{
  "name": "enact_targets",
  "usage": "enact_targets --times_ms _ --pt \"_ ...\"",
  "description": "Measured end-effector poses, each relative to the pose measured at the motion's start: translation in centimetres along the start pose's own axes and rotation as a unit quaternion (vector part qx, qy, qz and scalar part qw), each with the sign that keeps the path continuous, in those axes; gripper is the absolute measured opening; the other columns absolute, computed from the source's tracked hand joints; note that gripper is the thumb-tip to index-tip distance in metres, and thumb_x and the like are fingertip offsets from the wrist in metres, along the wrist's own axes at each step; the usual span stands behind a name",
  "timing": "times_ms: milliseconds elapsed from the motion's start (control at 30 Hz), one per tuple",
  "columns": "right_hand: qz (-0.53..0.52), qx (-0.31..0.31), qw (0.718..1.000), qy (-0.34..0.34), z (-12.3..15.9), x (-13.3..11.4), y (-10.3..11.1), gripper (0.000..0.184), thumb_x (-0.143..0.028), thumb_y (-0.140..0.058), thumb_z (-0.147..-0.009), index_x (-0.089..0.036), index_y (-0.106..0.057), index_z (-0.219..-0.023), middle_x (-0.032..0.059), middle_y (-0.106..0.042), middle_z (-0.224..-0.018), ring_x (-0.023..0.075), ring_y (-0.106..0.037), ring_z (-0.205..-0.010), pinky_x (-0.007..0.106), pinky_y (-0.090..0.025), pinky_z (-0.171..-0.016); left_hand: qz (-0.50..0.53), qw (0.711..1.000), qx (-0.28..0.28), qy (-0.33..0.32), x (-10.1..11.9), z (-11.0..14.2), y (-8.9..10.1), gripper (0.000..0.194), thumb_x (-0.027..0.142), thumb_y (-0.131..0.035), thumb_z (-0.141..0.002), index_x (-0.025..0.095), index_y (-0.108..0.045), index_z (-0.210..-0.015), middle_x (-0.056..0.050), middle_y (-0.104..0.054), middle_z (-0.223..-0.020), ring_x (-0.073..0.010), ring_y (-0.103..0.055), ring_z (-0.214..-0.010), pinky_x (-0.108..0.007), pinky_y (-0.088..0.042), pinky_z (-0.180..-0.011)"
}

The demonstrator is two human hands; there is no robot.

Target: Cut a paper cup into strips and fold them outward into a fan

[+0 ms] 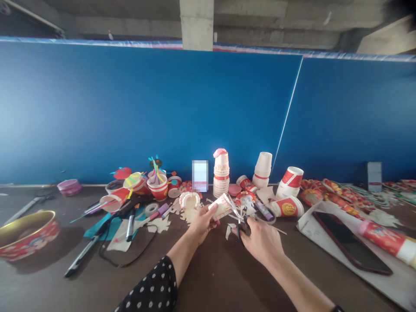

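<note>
My left hand point(203, 224) grips a cut piece of a red-and-white paper cup point(221, 206) near the middle of the dark table point(211, 281). My right hand point(261, 245) holds black-handled scissors point(243, 228). Their metal blades point(235, 208) rise towards the cup piece and reach its right edge. Fingers hide part of the scissor handles. White paper scraps point(230, 230) lie just left of the handles, below the cup piece. A frilled, cut paper cup point(190, 200) stands just beyond my left hand.
Stacked paper cups point(221, 173) and other cut cups crowd the far edge before a blue panel point(146, 108). A red bowl with a gold inside point(27, 234) sits at left. A black-cased phone point(352, 242) lies on a white sheet at right, beside a red-and-white cup point(388, 241).
</note>
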State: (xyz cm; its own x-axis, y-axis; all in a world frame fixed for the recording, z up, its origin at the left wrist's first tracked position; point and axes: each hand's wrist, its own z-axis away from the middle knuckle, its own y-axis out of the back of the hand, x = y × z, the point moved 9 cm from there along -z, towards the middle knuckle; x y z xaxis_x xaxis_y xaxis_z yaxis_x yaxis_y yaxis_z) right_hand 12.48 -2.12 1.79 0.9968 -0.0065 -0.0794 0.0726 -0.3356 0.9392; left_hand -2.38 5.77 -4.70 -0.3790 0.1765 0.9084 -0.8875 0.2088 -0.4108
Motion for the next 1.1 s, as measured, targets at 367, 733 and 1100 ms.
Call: enact_targets --times_ms 367,733,1100 --pt "0.006 -0.011 1.0 0.006 0.2 -0.4 0.2 0.034 -0.049 -0.046 -0.081 -0.019 -0.06 -0.078 0.0069 -0.068 -0.068 0.023 -0.066 -0.068 0.027 -0.038 -0.056 0.012 1.0 0.009 -0.001 -0.1 -0.2 0.2 0.037 0.045 -0.068 -0.066 0.014 -0.054 -0.081 0.001 -0.057 -0.061 -0.0052 -0.049 -0.044 -0.015 -0.031 -0.039" --pt "0.009 -0.005 1.0 0.018 0.3 -0.9 0.5 0.036 -0.051 -0.043 -0.083 -0.02 -0.059 -0.074 0.0067 -0.069 -0.068 0.0231 -0.066 -0.066 0.027 -0.036 -0.054 0.024 0.999 0.014 -0.019 0.2 -0.5 0.4 0.04 0.047 -0.071 -0.061 0.014 -0.054 -0.076 0.001 -0.057 -0.057 -0.0054 -0.047 -0.042 -0.016 -0.031 -0.039" --pt "-0.01 -0.005 1.0 0.027 0.4 -1.2 0.7 0.037 -0.051 -0.044 -0.083 -0.02 -0.059 -0.068 0.0051 -0.069 -0.065 0.0216 -0.066 -0.063 0.026 -0.032 -0.051 0.03 0.999 0.023 -0.02 0.4 -0.3 0.7 0.039 0.044 -0.073 -0.06 0.014 -0.055 -0.076 0.001 -0.058 -0.059 -0.0052 -0.048 -0.044 -0.016 -0.032 -0.04"
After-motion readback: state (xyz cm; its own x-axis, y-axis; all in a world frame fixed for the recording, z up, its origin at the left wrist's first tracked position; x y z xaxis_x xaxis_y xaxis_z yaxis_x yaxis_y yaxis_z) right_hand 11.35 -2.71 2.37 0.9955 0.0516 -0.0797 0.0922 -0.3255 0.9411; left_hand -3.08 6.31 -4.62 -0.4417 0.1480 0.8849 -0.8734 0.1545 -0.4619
